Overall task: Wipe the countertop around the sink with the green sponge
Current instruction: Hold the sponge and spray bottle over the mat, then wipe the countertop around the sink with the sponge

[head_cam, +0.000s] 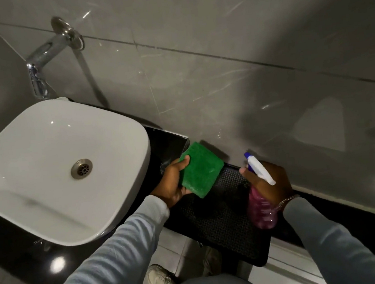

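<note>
My left hand (pixel 173 183) holds the green sponge (pixel 202 169) by its left edge, thumb on top, tilted above the black countertop (pixel 165 144) just right of the white sink (pixel 52 171). My right hand (pixel 268 184) grips a pink spray bottle (pixel 261 210) with a white and blue nozzle pointing up and left, above a black textured mat (pixel 223 219). The sponge hangs over the mat's far left corner.
A chrome tap (pixel 39 63) juts from the grey tiled wall (pixel 219 56) above the sink's back edge. The countertop runs right along the wall as a narrow black ledge (pixel 354 223). The mat overhangs the counter's front edge. My shoe (pixel 160 278) and pale floor tiles show below.
</note>
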